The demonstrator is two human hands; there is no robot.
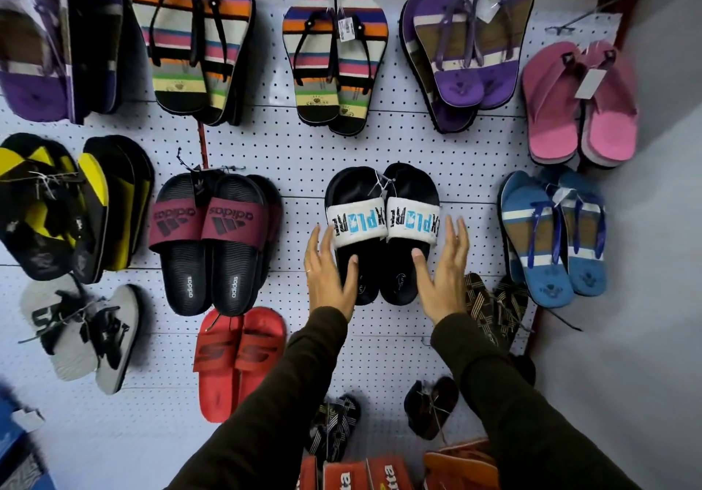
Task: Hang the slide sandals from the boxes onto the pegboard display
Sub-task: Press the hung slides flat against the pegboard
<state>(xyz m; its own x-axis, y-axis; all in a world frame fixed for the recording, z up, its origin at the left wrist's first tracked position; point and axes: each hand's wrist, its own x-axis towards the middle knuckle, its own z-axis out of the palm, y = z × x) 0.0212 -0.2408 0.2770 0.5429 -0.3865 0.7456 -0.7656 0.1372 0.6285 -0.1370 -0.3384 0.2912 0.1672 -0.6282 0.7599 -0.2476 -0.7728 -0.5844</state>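
Black slides with white bands (381,231) hanging on the pegboard (304,155). Left hand (329,273) and right hand (442,273) open, fingers spread, one each side of the slides, thumbs touching them. Orange boxes (364,474) below.

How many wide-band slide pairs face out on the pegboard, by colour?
Maroon adidas slides: 1
White EXPLORE slides: 1
Red slides: 1
Grey and black slides: 1
Total: 4
Yellow and black pair: type unclear, not counted.
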